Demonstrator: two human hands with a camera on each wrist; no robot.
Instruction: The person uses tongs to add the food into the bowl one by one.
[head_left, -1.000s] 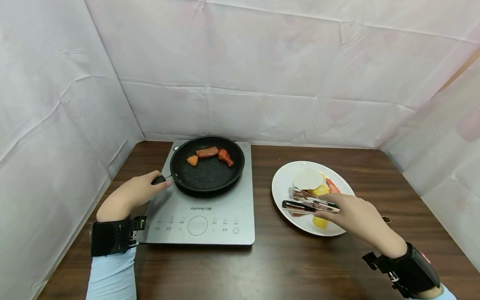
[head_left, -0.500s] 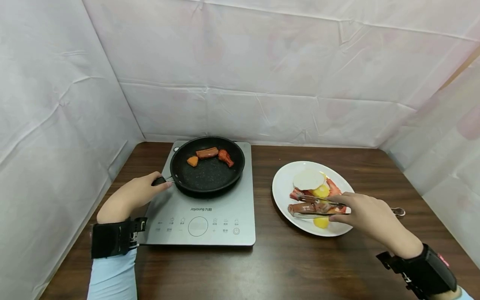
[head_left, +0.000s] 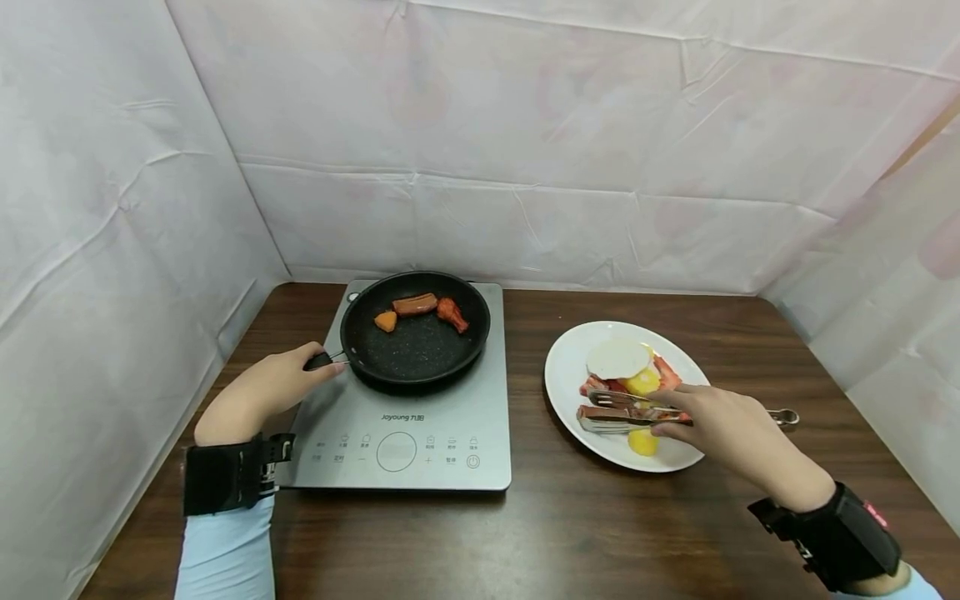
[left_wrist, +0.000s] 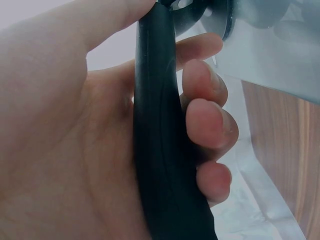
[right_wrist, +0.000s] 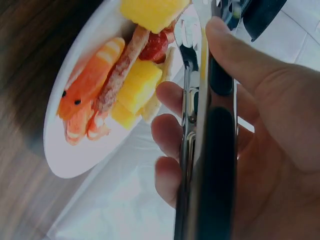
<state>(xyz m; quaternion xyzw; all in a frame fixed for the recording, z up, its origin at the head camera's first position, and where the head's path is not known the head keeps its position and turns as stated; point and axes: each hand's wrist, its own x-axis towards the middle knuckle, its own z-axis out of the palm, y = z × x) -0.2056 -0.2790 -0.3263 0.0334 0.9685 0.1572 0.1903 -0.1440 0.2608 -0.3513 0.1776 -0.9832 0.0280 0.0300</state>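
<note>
Left hand [head_left: 262, 392] at 9 o'clock of the frying pan [head_left: 415, 327], grip wrapped round the black pan handle [left_wrist: 165, 150]; the left wrist view shows four fingers [left_wrist: 207, 117] curled over it and the thumb along the top. Pan sits on the grey cooktop [head_left: 420, 433], at its 12 o'clock end, control panel at 6 o'clock. In the pan, toward 12 o'clock: an orange chunk [head_left: 386, 321], a sausage [head_left: 415, 304], a reddish piece [head_left: 452, 314], close together. Right hand [head_left: 720, 429] over the 5 o'clock edge of the white plate [head_left: 570, 367], grip closed round metal tongs [head_left: 618, 412]; thumb on top, fingers [right_wrist: 170, 135] curled beneath, as the right wrist view shows. Tong tips point to 9 o'clock and lie low over the food, blades near each other; cannot tell whether they pinch anything. On the plate: a white round slice [head_left: 617, 358] at 12 o'clock, yellow chunks [right_wrist: 137, 90], a shrimp [right_wrist: 87, 97], a thin sausage strip [right_wrist: 122, 67]. Plate rests on the dark wooden bench [head_left: 525, 533], at 3 o'clock of the cooktop, apart from it.
</note>
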